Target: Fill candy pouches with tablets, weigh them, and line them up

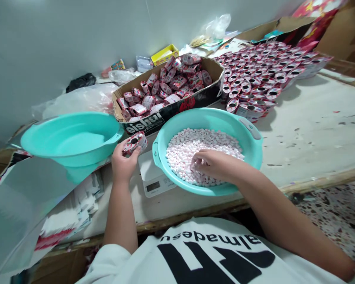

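Note:
My left hand (122,159) grips a small red-and-white printed box (135,142) with a round hole in its top, held just left of a teal basin (162,140). That basin holds a heap of small pink and white candies (192,144). My right hand (214,163) lies in the candies near the front of the heap, fingers curled down into them. Whatever they pinch is hidden.
A white digital scale (154,183) sits under the basin's left edge. An empty teal basin (73,138) stands to the left. Behind, a cardboard tray (165,114) holds several small boxes, and many more boxes (260,73) are stacked at the right. The table edge (322,182) runs in front.

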The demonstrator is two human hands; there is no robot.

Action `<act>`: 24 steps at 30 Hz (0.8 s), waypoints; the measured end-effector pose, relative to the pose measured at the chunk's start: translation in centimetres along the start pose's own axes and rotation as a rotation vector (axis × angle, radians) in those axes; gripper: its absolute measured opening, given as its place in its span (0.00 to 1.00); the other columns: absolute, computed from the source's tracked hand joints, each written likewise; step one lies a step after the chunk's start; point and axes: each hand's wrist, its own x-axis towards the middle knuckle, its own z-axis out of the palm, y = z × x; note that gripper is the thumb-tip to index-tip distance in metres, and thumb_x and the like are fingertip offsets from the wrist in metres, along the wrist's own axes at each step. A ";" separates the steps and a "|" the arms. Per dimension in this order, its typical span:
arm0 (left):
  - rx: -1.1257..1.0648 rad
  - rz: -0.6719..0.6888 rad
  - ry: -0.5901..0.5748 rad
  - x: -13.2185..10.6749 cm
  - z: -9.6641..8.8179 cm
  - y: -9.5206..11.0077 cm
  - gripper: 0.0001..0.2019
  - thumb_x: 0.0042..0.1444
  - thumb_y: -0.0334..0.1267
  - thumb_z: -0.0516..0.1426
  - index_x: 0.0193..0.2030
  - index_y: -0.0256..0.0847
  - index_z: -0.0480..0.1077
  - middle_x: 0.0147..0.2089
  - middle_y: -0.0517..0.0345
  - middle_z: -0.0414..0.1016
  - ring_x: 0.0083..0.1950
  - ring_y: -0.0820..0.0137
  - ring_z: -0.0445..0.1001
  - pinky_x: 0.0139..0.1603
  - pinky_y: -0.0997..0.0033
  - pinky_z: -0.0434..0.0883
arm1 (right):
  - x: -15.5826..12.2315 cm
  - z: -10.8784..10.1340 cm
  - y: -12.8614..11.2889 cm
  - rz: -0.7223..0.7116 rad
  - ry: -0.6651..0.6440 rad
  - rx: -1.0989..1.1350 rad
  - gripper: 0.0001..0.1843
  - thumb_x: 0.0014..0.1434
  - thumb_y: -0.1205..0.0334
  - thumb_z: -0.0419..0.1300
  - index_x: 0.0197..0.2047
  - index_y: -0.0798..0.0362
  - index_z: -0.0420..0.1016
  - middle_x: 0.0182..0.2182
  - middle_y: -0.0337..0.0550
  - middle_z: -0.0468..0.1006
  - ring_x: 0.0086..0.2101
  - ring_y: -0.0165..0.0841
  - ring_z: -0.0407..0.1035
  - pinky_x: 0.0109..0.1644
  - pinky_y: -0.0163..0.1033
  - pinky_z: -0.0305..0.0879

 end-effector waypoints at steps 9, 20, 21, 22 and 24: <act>-0.127 -0.184 -0.070 -2.6 0.8 -4.6 0.26 0.46 0.46 0.69 0.50 0.37 0.76 0.49 0.45 0.79 0.49 0.57 0.78 0.56 0.55 0.72 | 0.0 -0.1 -0.1 0.004 -0.014 -0.028 0.12 0.63 0.56 0.53 0.42 0.50 0.76 0.42 0.44 0.76 0.40 0.36 0.68 0.39 0.37 0.57; -0.527 -0.331 0.073 -3.1 -0.3 -5.9 0.30 0.39 0.53 0.70 0.48 0.41 0.75 0.39 0.56 0.76 0.40 0.71 0.75 0.45 0.73 0.71 | 0.0 0.0 -0.2 0.000 -0.024 -0.040 0.11 0.63 0.56 0.53 0.41 0.49 0.75 0.41 0.43 0.75 0.39 0.35 0.68 0.39 0.37 0.56; -0.578 -0.355 0.115 -3.1 -0.4 -6.5 0.30 0.40 0.58 0.68 0.46 0.41 0.75 0.36 0.58 0.74 0.37 0.72 0.74 0.43 0.74 0.71 | 0.0 0.0 -0.2 -0.005 -0.022 -0.042 0.11 0.63 0.56 0.53 0.41 0.50 0.75 0.41 0.43 0.75 0.39 0.35 0.68 0.39 0.37 0.56; -0.624 -0.383 0.154 -3.0 -0.5 -7.1 0.30 0.41 0.63 0.66 0.44 0.40 0.75 0.33 0.59 0.72 0.35 0.73 0.72 0.41 0.74 0.71 | 0.1 0.0 -0.2 -0.006 -0.020 -0.044 0.11 0.62 0.57 0.53 0.41 0.50 0.75 0.41 0.43 0.76 0.39 0.35 0.68 0.39 0.36 0.56; -0.697 -0.445 0.217 -2.9 -0.6 -8.5 0.32 0.44 0.70 0.59 0.39 0.40 0.74 0.28 0.60 0.68 0.31 0.73 0.70 0.39 0.72 0.71 | 0.1 0.0 -0.2 -0.005 -0.018 -0.044 0.10 0.62 0.57 0.54 0.41 0.50 0.75 0.41 0.43 0.76 0.39 0.35 0.68 0.39 0.36 0.56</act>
